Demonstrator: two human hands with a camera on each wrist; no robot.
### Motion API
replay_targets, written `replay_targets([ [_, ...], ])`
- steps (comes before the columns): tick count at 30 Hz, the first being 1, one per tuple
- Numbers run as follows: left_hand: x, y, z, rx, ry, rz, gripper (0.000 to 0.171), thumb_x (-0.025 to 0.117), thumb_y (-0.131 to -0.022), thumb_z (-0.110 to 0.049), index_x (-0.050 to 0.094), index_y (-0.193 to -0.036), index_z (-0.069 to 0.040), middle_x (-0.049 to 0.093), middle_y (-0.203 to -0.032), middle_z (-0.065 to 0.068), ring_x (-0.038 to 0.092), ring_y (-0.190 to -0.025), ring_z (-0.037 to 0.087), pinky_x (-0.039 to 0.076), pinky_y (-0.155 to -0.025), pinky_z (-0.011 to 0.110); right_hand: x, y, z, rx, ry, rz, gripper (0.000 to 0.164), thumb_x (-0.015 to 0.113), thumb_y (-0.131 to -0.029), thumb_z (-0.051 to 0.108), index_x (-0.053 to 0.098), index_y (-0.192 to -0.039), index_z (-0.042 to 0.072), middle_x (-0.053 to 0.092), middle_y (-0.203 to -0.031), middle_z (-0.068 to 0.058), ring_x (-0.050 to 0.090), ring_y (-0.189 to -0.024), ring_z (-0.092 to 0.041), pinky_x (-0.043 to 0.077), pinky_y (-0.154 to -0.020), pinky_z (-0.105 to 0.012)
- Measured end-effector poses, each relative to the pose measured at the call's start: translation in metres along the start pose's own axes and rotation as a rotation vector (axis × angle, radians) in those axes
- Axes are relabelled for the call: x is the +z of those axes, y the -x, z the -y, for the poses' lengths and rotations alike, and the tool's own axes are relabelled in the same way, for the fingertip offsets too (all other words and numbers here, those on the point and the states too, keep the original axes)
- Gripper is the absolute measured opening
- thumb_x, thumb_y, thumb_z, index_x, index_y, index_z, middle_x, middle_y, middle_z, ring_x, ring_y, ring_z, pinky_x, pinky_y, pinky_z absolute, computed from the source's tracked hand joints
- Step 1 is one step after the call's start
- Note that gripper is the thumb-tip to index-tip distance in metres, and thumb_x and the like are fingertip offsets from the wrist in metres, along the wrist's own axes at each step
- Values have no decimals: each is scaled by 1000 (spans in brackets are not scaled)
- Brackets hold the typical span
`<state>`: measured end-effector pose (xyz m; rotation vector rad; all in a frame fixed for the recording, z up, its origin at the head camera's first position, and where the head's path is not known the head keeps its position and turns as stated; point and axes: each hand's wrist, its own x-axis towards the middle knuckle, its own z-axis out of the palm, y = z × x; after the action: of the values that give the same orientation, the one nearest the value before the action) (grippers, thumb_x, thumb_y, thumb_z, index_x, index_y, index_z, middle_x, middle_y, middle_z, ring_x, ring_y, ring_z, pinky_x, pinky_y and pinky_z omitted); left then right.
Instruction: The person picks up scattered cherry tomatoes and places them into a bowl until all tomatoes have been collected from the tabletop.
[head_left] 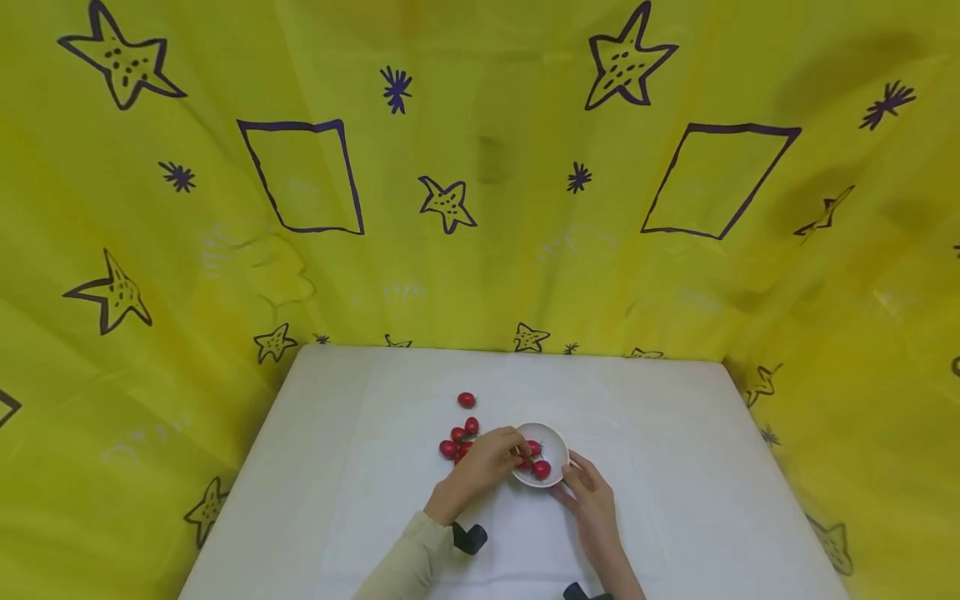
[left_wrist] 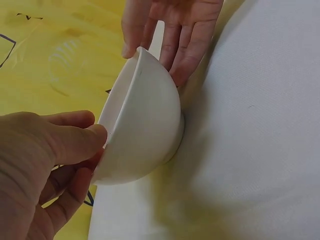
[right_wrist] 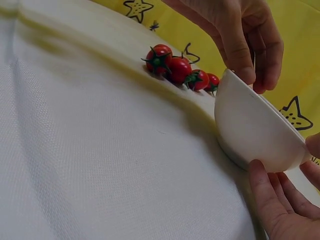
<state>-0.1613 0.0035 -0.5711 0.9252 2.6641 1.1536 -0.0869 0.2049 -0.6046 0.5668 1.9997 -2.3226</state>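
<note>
Round bowl (head_left: 557, 448), mouth upward, between the hands: right hand (head_left: 595, 500) grips its side; left hand (head_left: 489, 457) reaches in at tomatoes (head_left: 542, 470), hold indeterminable.

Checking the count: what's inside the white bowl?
Inside the white bowl, at least three red tomatoes show in the head view, one by the left hand. That hand covers part of the bowl; anything beneath it can't be seen.
</note>
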Motion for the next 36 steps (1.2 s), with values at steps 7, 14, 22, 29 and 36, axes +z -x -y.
replay_targets([
  [7,-1,13,3,44,70,-117,16,71,-94,2,75,-106,-9,74,-102,3,68,-94,18,58,-88,25,-1,0,-1,-9,7,3,53,60,-106,18,44,-153,-2,52,-148,-33,68,-120,-17,61,-96,-33],
  [14,1,31,6,3,120,-243,16,73,-94,-2,74,-108,-10,75,-103,4,68,-94,17,59,-84,26,-2,0,-1,-10,2,6,53,61,-106,18,45,-153,-2,53,-148,-30,68,-115,-9,61,-97,-34],
  [22,-4,52,15,-37,68,-437,27,80,-85,4,74,-107,-11,74,-103,3,69,-89,20,59,-79,26,-1,0,-1,6,-28,4,52,61,-106,15,45,-153,-2,63,-136,-17,68,-107,-2,61,-97,-34],
  [29,-14,58,24,-138,-67,-557,32,85,-79,6,76,-104,-11,75,-105,5,64,-99,23,58,-86,35,-1,0,-1,7,-19,-5,51,60,-106,15,45,-153,-2,62,-136,-18,68,-108,-3,61,-97,-34],
  [36,-21,68,30,-264,-44,-564,34,82,-83,5,75,-114,-8,76,-118,7,62,-115,28,56,-98,46,-2,0,-1,14,-14,-4,52,59,-107,16,44,-154,-1,60,-140,-20,67,-110,-4,60,-98,-35],
])
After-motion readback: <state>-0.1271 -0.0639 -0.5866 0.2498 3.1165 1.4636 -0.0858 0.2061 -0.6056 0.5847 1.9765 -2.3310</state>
